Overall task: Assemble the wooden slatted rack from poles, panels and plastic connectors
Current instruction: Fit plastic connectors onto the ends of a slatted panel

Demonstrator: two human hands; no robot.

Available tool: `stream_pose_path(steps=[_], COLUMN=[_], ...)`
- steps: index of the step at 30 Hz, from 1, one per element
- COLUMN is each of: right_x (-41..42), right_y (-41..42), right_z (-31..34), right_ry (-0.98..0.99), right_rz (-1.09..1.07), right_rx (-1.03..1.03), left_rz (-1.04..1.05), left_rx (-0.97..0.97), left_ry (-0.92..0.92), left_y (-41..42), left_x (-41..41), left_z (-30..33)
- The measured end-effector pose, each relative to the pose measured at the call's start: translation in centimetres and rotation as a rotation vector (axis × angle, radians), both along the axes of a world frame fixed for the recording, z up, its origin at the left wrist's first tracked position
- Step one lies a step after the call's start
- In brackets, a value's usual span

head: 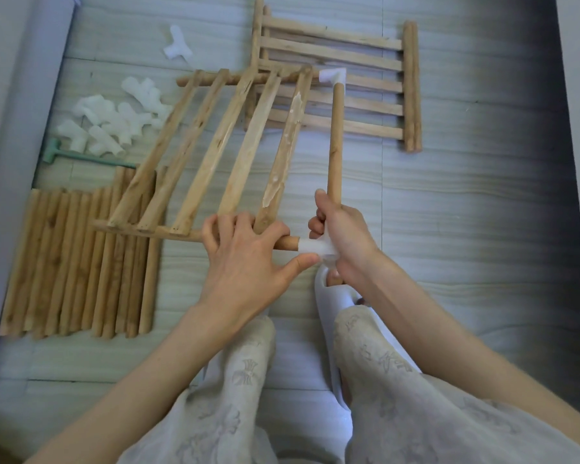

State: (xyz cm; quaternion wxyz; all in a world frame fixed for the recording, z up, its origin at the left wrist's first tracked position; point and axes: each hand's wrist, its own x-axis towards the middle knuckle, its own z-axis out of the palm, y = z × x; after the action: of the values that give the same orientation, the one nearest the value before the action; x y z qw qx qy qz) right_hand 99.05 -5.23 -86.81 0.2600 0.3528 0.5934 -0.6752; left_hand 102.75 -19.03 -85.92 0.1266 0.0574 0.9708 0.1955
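On the floor at centre, one five-slat panel, left hand curled round its near rail, right hand clasping one pole and white connector, second connector at twelve o'clock, spare panel beyond, pole bundle at nine o'clock.

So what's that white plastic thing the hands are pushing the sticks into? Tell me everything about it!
The white plastic connector is a small, cloudy-white joint with short tube sockets pointing different ways. The wooden bar at the near edge of the slatted panel goes into its left socket, and an upright pole runs away from it to another white connector at the far end. The left hand holds the bar, thumb touching the connector; the right hand wraps around it and the pole, hiding part of it.
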Motion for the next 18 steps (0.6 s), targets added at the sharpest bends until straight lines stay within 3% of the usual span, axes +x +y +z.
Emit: stream_pose_path(steps=[4, 11, 18], right_x=[0.1, 0.2, 0.4], right_y=[-0.7, -0.7, -0.5], right_z=[-0.4, -0.7, -1.2], right_ry=[0.022, 0.048, 0.024], right_rz=[-0.088, -0.061, -0.108], right_rx=[-0.01, 0.064, 0.007], left_rz=[-0.03, -0.206, -0.273], left_rx=[0.029, 0.14, 0.081], left_ry=[0.078, 0.227, 0.164], left_y=[-0.4, -0.7, -0.8], left_x=[0.2, -0.8, -1.0], left_z=[-0.4, -1.3, -1.8])
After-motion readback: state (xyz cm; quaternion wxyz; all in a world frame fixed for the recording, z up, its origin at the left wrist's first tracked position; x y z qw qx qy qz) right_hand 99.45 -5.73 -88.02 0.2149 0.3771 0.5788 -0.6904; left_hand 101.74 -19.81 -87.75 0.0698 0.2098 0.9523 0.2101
